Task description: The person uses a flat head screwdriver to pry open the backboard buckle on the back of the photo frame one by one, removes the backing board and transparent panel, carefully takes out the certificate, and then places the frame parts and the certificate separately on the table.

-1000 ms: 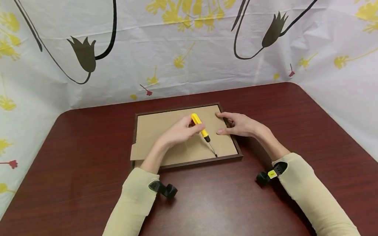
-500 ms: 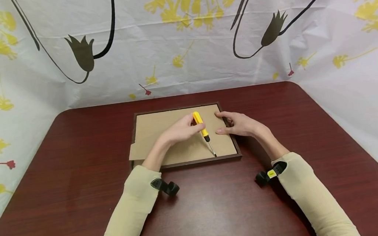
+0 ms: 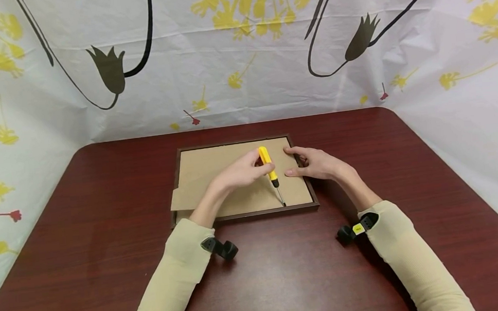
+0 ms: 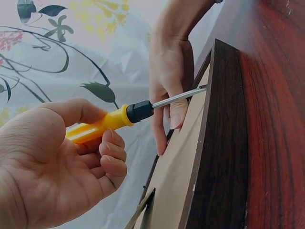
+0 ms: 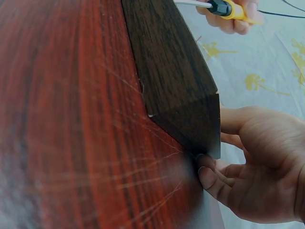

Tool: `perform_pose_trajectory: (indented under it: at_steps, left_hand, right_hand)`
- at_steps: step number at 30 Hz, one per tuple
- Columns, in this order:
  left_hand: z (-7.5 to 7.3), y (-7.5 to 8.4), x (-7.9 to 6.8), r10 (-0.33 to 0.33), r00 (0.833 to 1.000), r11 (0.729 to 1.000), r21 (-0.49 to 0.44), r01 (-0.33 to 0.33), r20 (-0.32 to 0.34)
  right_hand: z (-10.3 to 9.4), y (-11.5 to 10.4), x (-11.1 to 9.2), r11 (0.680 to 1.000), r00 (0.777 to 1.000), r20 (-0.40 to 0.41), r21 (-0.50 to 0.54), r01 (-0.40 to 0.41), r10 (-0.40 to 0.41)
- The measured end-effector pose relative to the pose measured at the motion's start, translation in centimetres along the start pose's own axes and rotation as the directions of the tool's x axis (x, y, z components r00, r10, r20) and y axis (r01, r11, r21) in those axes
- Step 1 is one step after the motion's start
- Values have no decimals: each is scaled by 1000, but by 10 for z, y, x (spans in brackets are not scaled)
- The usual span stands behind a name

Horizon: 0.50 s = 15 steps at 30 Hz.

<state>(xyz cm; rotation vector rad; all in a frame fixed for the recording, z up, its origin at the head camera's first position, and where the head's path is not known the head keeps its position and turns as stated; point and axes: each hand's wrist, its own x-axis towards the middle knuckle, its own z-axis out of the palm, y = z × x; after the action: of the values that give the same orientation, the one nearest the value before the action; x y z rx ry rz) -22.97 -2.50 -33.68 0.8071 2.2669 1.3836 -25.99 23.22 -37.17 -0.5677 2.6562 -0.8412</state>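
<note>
A picture frame (image 3: 267,214) with a dark wood rim lies face down on the table, its tan backing board (image 3: 206,164) upward. My left hand (image 3: 241,169) grips a screwdriver (image 3: 268,163) by its yellow handle. The steel shaft slants down, and its tip meets the inside of the frame's near rim, toward the right, as the left wrist view also shows. My right hand (image 3: 317,164) holds the frame's right side. Its thumb lies on the board, and in the right wrist view fingertips (image 5: 207,176) curl against the frame's outer side near the table.
At the left, a section of the board (image 3: 182,200) juts out past the frame's rim. In the left wrist view that edge (image 4: 143,207) stands raised. The dark red table (image 3: 284,270) runs back to a white patterned curtain (image 3: 243,78).
My left hand has shifted slightly right, and the screwdriver's handle stands a little steeper. Its tip stays at nearly the same spot. My right hand and the frame have not visibly moved.
</note>
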Motion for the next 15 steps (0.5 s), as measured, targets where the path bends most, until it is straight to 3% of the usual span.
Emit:
perform_pose_trajectory:
  at_steps: [8,15]
  left_hand:
    - [4,12,-7,2,1000,993,117,0,-22]
    - [6,25,-16,48,998,974,221,-56,40]
  right_hand:
    - [0,0,0,999,1000,-10,-32,0,0]
    - [1,0,1,999,1000,-14,-33,18,-19]
